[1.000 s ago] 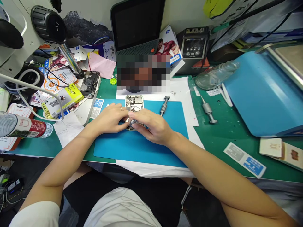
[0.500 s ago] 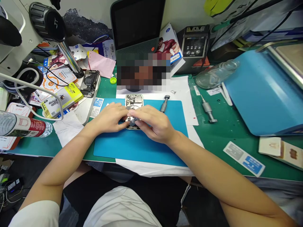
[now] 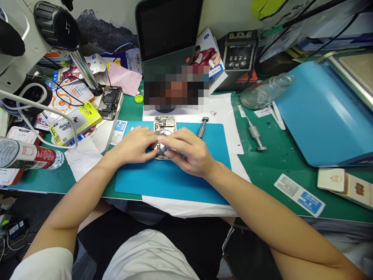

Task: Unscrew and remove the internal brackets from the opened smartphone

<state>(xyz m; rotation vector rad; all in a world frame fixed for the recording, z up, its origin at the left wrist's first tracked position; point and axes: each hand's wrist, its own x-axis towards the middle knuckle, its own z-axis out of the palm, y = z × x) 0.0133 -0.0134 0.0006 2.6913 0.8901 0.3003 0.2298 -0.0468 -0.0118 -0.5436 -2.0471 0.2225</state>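
Observation:
An opened phone [image 3: 165, 123] with bare inner parts lies on the blue mat [image 3: 175, 182]. At its left edge is my left hand [image 3: 138, 144], with thumb and fingers bent against the phone's side. My right hand [image 3: 192, 151] reaches over the phone from the right and grips a small grey screwdriver [image 3: 164, 149] between thumb and fingers. The tool's tip is too small to make out. A second screwdriver [image 3: 203, 127] rests on the mat's upper right, beyond my right hand.
Another screwdriver [image 3: 255, 134], a glass bottle [image 3: 264, 93] and a blue tray [image 3: 317, 116] are on the right. On the left stand a microscope post [image 3: 84, 70], another opened phone [image 3: 109, 102], boxes and a plastic bottle [image 3: 32, 154]. A dark screen [image 3: 169, 29] stands behind.
The fingers of my right hand have shifted very slightly around the screwdriver. My left hand and the phone have stayed in place.

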